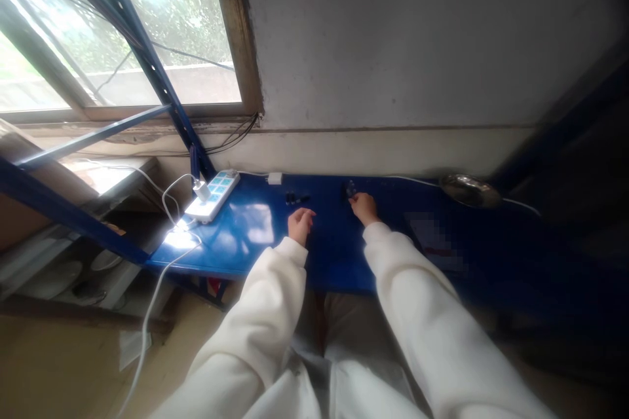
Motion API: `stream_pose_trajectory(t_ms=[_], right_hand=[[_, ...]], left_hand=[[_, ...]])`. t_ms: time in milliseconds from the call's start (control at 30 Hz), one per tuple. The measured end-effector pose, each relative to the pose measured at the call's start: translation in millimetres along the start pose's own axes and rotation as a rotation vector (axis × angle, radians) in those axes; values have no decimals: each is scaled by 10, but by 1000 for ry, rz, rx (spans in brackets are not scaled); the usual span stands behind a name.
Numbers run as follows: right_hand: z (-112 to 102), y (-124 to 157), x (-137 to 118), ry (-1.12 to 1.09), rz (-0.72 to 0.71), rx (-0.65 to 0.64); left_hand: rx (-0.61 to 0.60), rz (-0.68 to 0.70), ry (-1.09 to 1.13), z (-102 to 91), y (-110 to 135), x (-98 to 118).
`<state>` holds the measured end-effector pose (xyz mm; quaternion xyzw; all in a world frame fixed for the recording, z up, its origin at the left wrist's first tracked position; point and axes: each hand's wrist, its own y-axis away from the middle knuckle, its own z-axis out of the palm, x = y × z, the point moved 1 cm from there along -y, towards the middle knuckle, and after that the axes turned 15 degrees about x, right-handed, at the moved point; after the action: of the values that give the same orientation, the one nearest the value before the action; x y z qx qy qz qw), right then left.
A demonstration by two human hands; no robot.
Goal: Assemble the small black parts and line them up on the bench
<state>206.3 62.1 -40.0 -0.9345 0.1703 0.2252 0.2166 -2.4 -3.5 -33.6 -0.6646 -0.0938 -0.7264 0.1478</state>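
My left hand (pixel 301 226) hovers low over the blue table (pixel 334 255), fingers curled in toward the thumb; whether anything sits between them I cannot make out. Just beyond it lie small black pieces (pixel 297 198), too blurred to name. Farther right, my right hand (pixel 364 208) reaches forward with its fingertips closed at a small cluster of dark, partly shiny pieces (pixel 350 189). What those fingertips pinch is too small to tell. Both arms are in white sleeves.
A white power strip (pixel 213 196) with a plugged-in cord lies at the table's left end. A white adapter (pixel 274 178) is by the wall. At right are a shiny metal dish (pixel 470 190) and a blurred flat item (pixel 435 239). A blue metal frame (pixel 147 59) rises at left.
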Motion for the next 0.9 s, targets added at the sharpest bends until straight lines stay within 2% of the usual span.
stream_pose_trajectory(t_ms=[100, 167, 267, 333, 400, 467, 533, 633, 767, 900], right_hand=[[19, 27, -6, -18, 1, 32], [29, 12, -9, -31, 2, 34], [29, -39, 22, -65, 19, 5], [6, -53, 65, -107, 41, -2], [-40, -9, 103, -169, 82, 22], [-95, 107, 103, -263, 134, 79], [-145, 279, 46, -407, 150, 188], [-174, 545, -110, -645, 44, 344], [-124, 737, -243, -713, -116, 333], [-77, 764, -231, -691, -166, 359]], left_hand=[[9, 48, -97, -6, 13, -13], [19, 202, -247, 1, 58, 14], [-5, 510, -571, 56, 143, 106], [-31, 593, -782, 115, 148, 173], [-62, 549, -974, 182, 82, 228], [-142, 448, -1157, 253, -35, 259], [-245, 384, -1311, 327, -161, 277], [-324, 402, -1467, 436, -300, 303], [-324, 424, -1576, 555, -382, 349], [-329, 416, -1582, 639, -439, 364]])
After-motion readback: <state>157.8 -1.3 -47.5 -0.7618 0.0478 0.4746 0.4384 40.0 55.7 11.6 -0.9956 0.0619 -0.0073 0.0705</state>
